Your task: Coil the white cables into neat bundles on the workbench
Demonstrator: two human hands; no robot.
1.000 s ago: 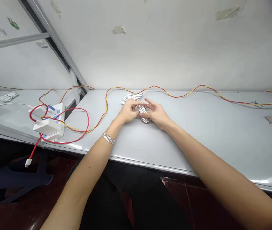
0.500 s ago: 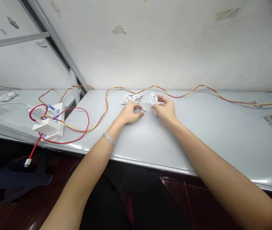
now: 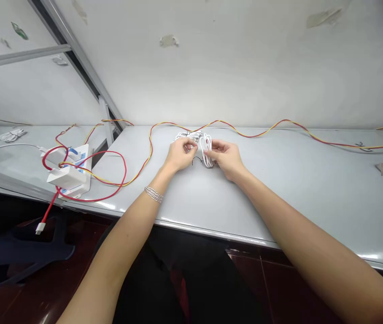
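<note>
My right hand point(image 3: 227, 157) is closed on a coiled white cable point(image 3: 206, 150), holding the loops upright just above the table. Across from it, my left hand point(image 3: 180, 154) has its thumb and fingertips pinched together, close to the coil's left side. A thin black twist tie point(image 3: 197, 158) shows just below the left thumb. Whether those fingers grip it, I cannot tell. Behind the left hand lies another white cable bundle point(image 3: 191, 134), partly hidden by the fingers.
A white power strip point(image 3: 85, 168) with plugged-in chargers and a looped red cable point(image 3: 124, 166) is at left. A red and yellow wire point(image 3: 262, 134) runs along the wall. Another white cable bundle point(image 3: 12, 135) lies far left. A blue stool point(image 3: 26, 249) stands below the table.
My right hand has brought the coiled cable leftward, closer to my left hand. The left thumb and fingers have closed from a spread pose into a pinch. The twist tie has shifted slightly left.
</note>
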